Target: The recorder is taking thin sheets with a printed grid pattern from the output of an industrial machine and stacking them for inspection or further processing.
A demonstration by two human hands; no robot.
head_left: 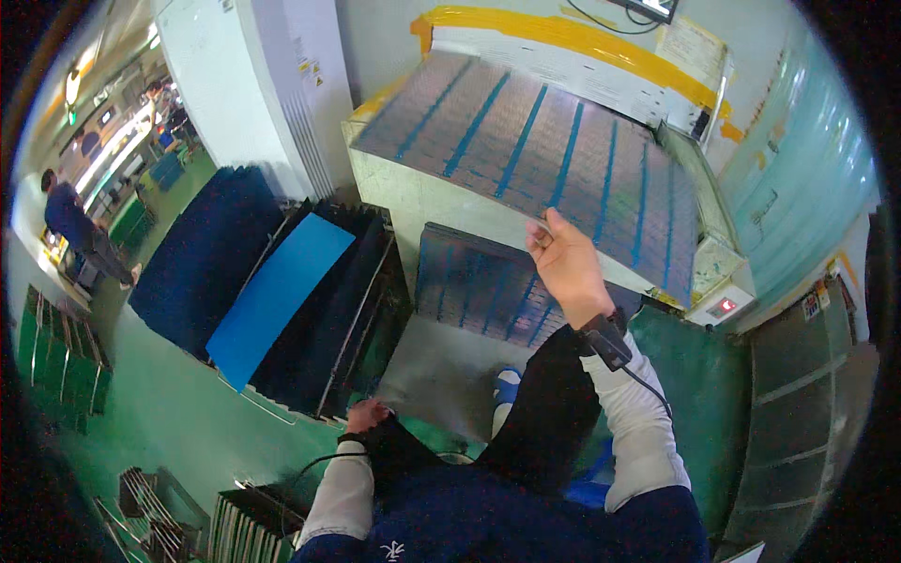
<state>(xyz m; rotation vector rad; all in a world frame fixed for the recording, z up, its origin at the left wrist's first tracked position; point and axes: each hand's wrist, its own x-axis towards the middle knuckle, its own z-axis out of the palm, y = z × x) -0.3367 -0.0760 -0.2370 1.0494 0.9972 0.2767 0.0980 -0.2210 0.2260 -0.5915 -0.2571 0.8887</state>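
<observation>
A large grey panel [526, 122] with several blue stripes lies sloping on a cream bench [413, 188]. My right hand [568, 267] is at its front edge, thumb and fingers pinched together on that edge. Low beside my left knee is my left hand [368, 415], its fingers partly hidden. Below the bench front leans a second striped panel [488, 281], and a plain grey sheet [432, 366] lies in front of it by my foot. A bright blue sheet [282, 291] rests on a rack of dark sheets [211, 253] to the left.
Wire racks [155, 511] stand at the lower left. On the right are a grey panelled surface [798, 413] and a translucent curtain [798, 159]. A white cabinet [235, 84] rises behind the dark sheets. Another person [80, 225] stands far left.
</observation>
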